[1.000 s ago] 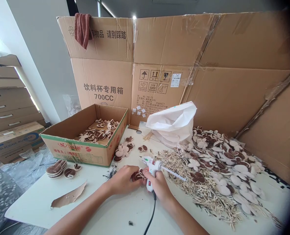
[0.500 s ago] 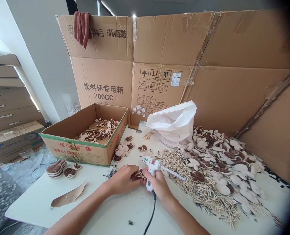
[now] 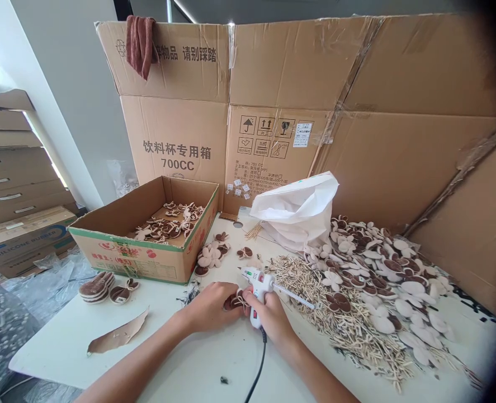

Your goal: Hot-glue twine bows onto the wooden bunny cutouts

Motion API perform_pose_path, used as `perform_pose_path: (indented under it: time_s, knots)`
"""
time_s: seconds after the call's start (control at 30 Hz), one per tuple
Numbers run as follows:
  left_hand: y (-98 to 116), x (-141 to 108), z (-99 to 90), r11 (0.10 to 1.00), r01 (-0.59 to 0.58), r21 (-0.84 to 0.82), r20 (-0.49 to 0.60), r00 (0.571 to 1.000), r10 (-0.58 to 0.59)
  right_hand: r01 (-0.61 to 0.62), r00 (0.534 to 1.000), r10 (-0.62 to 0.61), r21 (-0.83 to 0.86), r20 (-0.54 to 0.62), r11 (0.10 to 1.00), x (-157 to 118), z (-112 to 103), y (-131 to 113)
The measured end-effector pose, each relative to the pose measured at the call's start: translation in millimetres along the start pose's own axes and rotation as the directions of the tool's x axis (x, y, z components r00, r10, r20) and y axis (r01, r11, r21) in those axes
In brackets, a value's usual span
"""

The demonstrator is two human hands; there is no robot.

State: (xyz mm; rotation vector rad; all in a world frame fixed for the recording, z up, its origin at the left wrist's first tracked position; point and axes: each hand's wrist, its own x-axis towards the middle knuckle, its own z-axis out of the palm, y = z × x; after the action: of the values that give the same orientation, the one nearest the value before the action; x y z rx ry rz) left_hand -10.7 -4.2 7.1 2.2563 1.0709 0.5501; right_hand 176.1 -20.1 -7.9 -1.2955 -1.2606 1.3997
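In the head view, my left hand (image 3: 215, 307) is closed around a small brown fabric piece (image 3: 232, 303) with a pale cord bow on it. My right hand (image 3: 272, 316) grips a white hot glue gun (image 3: 256, 285) by its handle, and a finger or thumb reaches over to the brown piece. The gun's nozzle points up and left, past the piece. A clear glue stick (image 3: 294, 295) sticks out of its back end, and a black cord (image 3: 257, 364) runs down from the handle. My left fingertips are partly hidden behind the piece.
A cardboard box (image 3: 134, 263) of finished-looking bow pieces stands at left. To the right lie a heap of cream cord bits (image 3: 344, 330) and a pile of brown and cream felt shapes (image 3: 369, 263). A white bag (image 3: 298, 215) stands behind; torn cardboard (image 3: 117, 334) lies front left.
Almost nothing differs. Both hands keep their hold on the brown piece and the glue gun, and the view has shifted very slightly.
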Motion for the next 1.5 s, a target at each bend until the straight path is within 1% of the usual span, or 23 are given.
perform_pose_path:
  time_s: [0.27, 0.47, 0.73, 1.2, 1.5]
  knots:
    - [3.1, -2.1, -2.6, 0.997, -0.028, 0.069, -0.007, 1.000, 0.029, 0.050, 0.998, -0.048, -0.063, 0.037, 0.997, -2.8, -0.4, -1.6]
    - [0.4, -1.5, -0.6, 0.991, -0.031, 0.130, -0.016, 0.999, 0.033, 0.112, 0.993, -0.108, -0.113, 0.037, 0.987, -3.8, -1.2, -2.9]
    - [0.3, -1.6, -1.1, 0.991, -0.029, 0.127, -0.012, 0.999, 0.030, 0.075, 0.997, -0.073, -0.084, 0.032, 0.994, -3.7, 1.1, -3.8]
    - [-1.2, -0.5, 0.7, 0.996, -0.007, 0.094, -0.026, 1.000, 0.009, 0.092, 0.996, -0.089, -0.118, 0.027, 0.989, -2.4, -0.9, 0.0]
    - [-0.5, -0.1, -0.3, 0.996, -0.021, 0.091, -0.022, 0.999, 0.023, 0.095, 0.995, -0.092, -0.107, 0.029, 0.990, -1.9, -1.1, 1.4]
